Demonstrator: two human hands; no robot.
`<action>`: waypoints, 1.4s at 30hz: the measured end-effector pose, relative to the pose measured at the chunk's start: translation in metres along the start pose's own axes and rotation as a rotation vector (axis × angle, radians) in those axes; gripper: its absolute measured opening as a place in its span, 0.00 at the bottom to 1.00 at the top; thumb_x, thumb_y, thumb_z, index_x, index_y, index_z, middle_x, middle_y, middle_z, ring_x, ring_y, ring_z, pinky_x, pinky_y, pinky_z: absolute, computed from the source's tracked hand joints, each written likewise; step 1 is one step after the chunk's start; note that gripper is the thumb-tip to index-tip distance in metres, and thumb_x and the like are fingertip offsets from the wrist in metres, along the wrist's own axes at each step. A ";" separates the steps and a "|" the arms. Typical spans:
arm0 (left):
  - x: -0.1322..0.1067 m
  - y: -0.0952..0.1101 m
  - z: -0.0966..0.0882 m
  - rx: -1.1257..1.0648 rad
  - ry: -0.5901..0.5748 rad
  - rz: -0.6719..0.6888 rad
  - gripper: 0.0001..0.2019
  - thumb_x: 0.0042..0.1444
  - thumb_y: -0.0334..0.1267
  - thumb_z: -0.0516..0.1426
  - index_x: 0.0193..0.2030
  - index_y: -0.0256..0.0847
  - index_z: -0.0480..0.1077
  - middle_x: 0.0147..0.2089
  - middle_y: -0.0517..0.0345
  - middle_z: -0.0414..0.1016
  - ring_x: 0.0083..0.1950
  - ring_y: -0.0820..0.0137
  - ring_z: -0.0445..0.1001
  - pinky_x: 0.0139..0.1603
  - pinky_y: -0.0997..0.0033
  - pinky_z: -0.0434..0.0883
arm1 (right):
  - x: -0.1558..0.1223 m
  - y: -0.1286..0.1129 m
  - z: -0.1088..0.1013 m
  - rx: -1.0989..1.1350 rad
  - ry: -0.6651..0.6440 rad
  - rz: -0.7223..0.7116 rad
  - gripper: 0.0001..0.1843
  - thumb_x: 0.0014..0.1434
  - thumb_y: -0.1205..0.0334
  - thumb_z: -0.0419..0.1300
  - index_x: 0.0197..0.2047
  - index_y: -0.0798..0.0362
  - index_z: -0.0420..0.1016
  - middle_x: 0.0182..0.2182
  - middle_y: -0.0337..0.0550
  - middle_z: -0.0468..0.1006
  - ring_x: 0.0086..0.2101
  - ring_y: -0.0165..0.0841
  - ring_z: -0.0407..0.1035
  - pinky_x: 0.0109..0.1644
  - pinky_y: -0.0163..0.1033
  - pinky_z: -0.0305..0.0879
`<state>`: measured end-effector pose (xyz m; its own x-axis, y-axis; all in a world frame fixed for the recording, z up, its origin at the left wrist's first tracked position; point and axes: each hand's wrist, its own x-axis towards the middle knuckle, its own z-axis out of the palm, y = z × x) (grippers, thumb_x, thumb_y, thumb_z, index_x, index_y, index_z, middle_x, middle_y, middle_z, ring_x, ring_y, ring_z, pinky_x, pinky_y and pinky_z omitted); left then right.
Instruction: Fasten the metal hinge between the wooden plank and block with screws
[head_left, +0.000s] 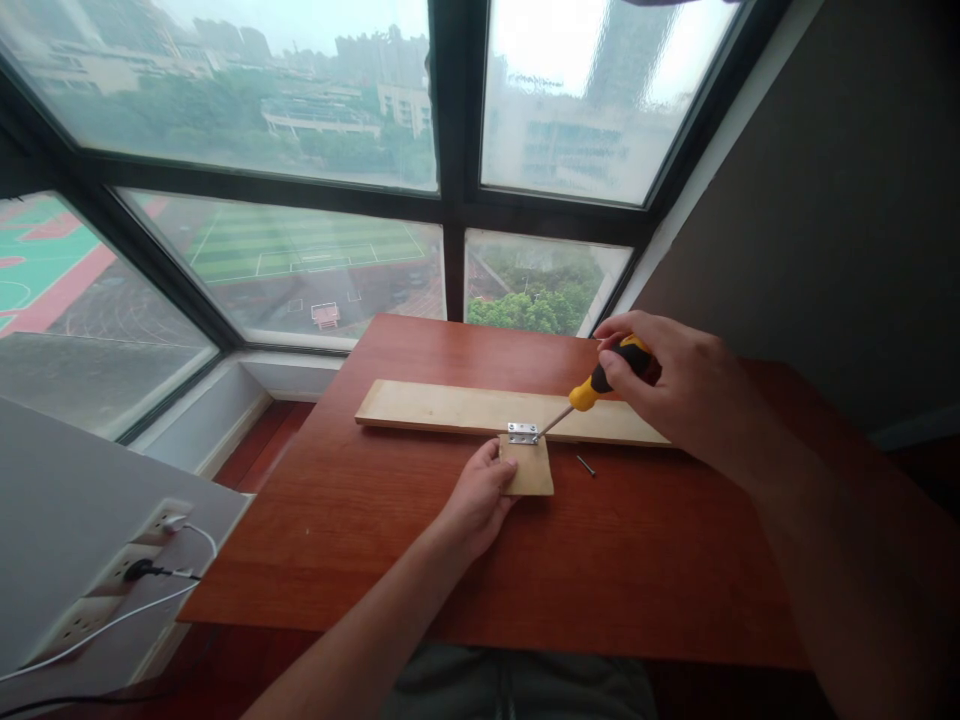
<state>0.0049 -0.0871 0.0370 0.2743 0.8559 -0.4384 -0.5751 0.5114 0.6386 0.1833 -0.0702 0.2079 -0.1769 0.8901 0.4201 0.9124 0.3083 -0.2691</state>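
Observation:
My right hand is closed around the yellow and black handle of a screwdriver. The tool slants down to the left, its tip at the lower leaf of a silver metal hinge. That hinge lies along the top edge of a small wooden piece. My left hand grips this piece from the left, thumb on top and fingers underneath. Whether a screw sits under the tip is too small to make out. Behind the hinge a long pale wooden board lies across the table, its right end hidden by my right hand.
A loose screw lies on the reddish-brown table, right of the small piece. Large windows with dark frames rise behind the table. At lower left, wall sockets hold plugs with cables. A dark wall stands at right.

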 end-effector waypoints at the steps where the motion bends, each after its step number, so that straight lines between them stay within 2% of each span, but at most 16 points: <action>1: 0.000 0.000 0.000 0.001 0.001 -0.002 0.16 0.52 0.22 0.57 0.48 0.36 0.71 0.48 0.46 0.78 0.43 0.66 0.78 0.43 0.69 0.76 | -0.001 0.001 0.000 0.007 0.001 -0.009 0.13 0.58 0.61 0.55 0.47 0.49 0.72 0.42 0.45 0.80 0.37 0.40 0.73 0.40 0.44 0.66; 3: 0.000 0.000 0.000 0.002 0.006 -0.008 0.17 0.52 0.22 0.56 0.49 0.36 0.70 0.48 0.45 0.78 0.43 0.66 0.78 0.43 0.69 0.76 | -0.003 0.001 -0.001 0.016 -0.011 -0.017 0.19 0.54 0.64 0.57 0.50 0.49 0.70 0.47 0.47 0.78 0.40 0.41 0.73 0.41 0.44 0.67; 5: -0.001 0.001 0.001 -0.002 0.007 -0.011 0.17 0.52 0.22 0.56 0.49 0.36 0.70 0.48 0.45 0.78 0.44 0.65 0.78 0.43 0.69 0.76 | -0.004 0.001 -0.001 0.019 -0.027 -0.011 0.20 0.54 0.64 0.57 0.52 0.49 0.69 0.48 0.48 0.77 0.41 0.41 0.73 0.42 0.45 0.67; 10: -0.001 0.001 0.002 -0.003 -0.001 -0.003 0.17 0.52 0.22 0.56 0.49 0.35 0.70 0.47 0.45 0.78 0.43 0.66 0.78 0.44 0.69 0.76 | -0.001 0.003 0.001 -0.044 -0.008 0.060 0.15 0.60 0.51 0.56 0.46 0.49 0.73 0.38 0.46 0.80 0.34 0.41 0.73 0.38 0.46 0.66; 13: -0.001 0.001 0.002 -0.003 0.007 -0.010 0.17 0.53 0.22 0.56 0.49 0.35 0.70 0.47 0.45 0.78 0.43 0.67 0.78 0.43 0.71 0.75 | 0.000 0.005 0.001 -0.037 0.000 0.059 0.12 0.59 0.57 0.56 0.45 0.48 0.73 0.38 0.44 0.80 0.35 0.40 0.74 0.39 0.45 0.66; 15: -0.001 0.002 0.002 -0.006 0.009 -0.012 0.17 0.52 0.22 0.56 0.49 0.36 0.70 0.47 0.45 0.78 0.43 0.67 0.78 0.42 0.71 0.75 | -0.001 0.006 0.000 -0.011 -0.008 0.030 0.16 0.55 0.62 0.57 0.48 0.48 0.72 0.44 0.45 0.80 0.37 0.40 0.74 0.40 0.44 0.67; 17: -0.001 0.002 0.002 -0.007 0.008 -0.013 0.17 0.52 0.22 0.56 0.49 0.36 0.70 0.47 0.45 0.78 0.43 0.66 0.78 0.42 0.71 0.75 | -0.002 0.006 0.000 0.010 -0.014 0.005 0.20 0.54 0.63 0.58 0.51 0.48 0.70 0.48 0.46 0.78 0.39 0.41 0.74 0.41 0.45 0.68; 19: -0.001 0.001 0.002 -0.005 0.009 -0.016 0.17 0.52 0.22 0.57 0.49 0.36 0.70 0.47 0.45 0.78 0.43 0.66 0.78 0.42 0.70 0.76 | -0.002 0.006 0.001 -0.004 -0.003 0.012 0.21 0.56 0.58 0.59 0.53 0.49 0.69 0.48 0.47 0.78 0.39 0.42 0.74 0.41 0.45 0.68; 23: -0.001 0.001 0.001 -0.008 0.014 -0.013 0.18 0.51 0.22 0.57 0.49 0.36 0.71 0.47 0.46 0.78 0.44 0.65 0.78 0.44 0.68 0.76 | 0.000 0.007 0.003 -0.064 0.020 0.050 0.17 0.60 0.51 0.57 0.49 0.50 0.73 0.39 0.47 0.80 0.36 0.43 0.74 0.39 0.46 0.67; 26: -0.001 0.001 0.001 -0.006 0.017 -0.011 0.18 0.50 0.22 0.58 0.48 0.36 0.71 0.47 0.46 0.78 0.44 0.65 0.78 0.44 0.67 0.76 | 0.001 0.007 0.001 -0.033 -0.003 0.026 0.14 0.58 0.57 0.58 0.48 0.48 0.73 0.40 0.46 0.80 0.36 0.41 0.74 0.39 0.45 0.67; 30: -0.001 0.001 0.001 -0.003 0.018 -0.015 0.18 0.50 0.22 0.58 0.49 0.36 0.71 0.47 0.45 0.78 0.43 0.65 0.78 0.43 0.68 0.76 | -0.001 0.005 -0.004 0.005 -0.058 -0.003 0.23 0.52 0.65 0.59 0.53 0.48 0.69 0.47 0.45 0.78 0.37 0.40 0.74 0.38 0.44 0.67; 32: -0.001 0.001 0.001 -0.003 0.017 -0.016 0.18 0.50 0.22 0.57 0.49 0.36 0.71 0.47 0.45 0.78 0.42 0.66 0.78 0.42 0.69 0.76 | -0.001 0.003 -0.005 -0.009 -0.063 0.007 0.21 0.55 0.61 0.59 0.52 0.48 0.70 0.46 0.45 0.79 0.36 0.40 0.74 0.38 0.45 0.67; 36: 0.000 0.001 0.001 -0.006 0.013 -0.010 0.17 0.50 0.23 0.58 0.48 0.36 0.71 0.46 0.46 0.78 0.41 0.67 0.77 0.41 0.71 0.75 | 0.002 0.003 -0.002 -0.038 -0.044 0.050 0.15 0.61 0.50 0.56 0.47 0.48 0.73 0.37 0.46 0.80 0.33 0.42 0.73 0.38 0.47 0.66; 39: 0.000 0.000 0.000 -0.003 0.019 -0.007 0.17 0.49 0.23 0.59 0.47 0.36 0.71 0.46 0.46 0.78 0.41 0.66 0.78 0.41 0.71 0.75 | 0.001 0.005 0.000 -0.024 -0.011 0.033 0.13 0.60 0.55 0.56 0.47 0.48 0.72 0.38 0.46 0.80 0.36 0.42 0.73 0.39 0.46 0.67; 42: 0.000 0.000 0.000 -0.002 0.017 -0.009 0.17 0.49 0.23 0.58 0.47 0.36 0.72 0.46 0.46 0.78 0.43 0.65 0.78 0.42 0.69 0.75 | -0.001 0.005 0.000 0.028 0.008 -0.013 0.18 0.55 0.62 0.58 0.50 0.49 0.70 0.45 0.46 0.78 0.38 0.40 0.73 0.40 0.44 0.68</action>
<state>0.0049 -0.0870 0.0364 0.2659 0.8500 -0.4548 -0.5746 0.5186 0.6332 0.1887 -0.0699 0.2062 -0.1858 0.8833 0.4305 0.8995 0.3292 -0.2872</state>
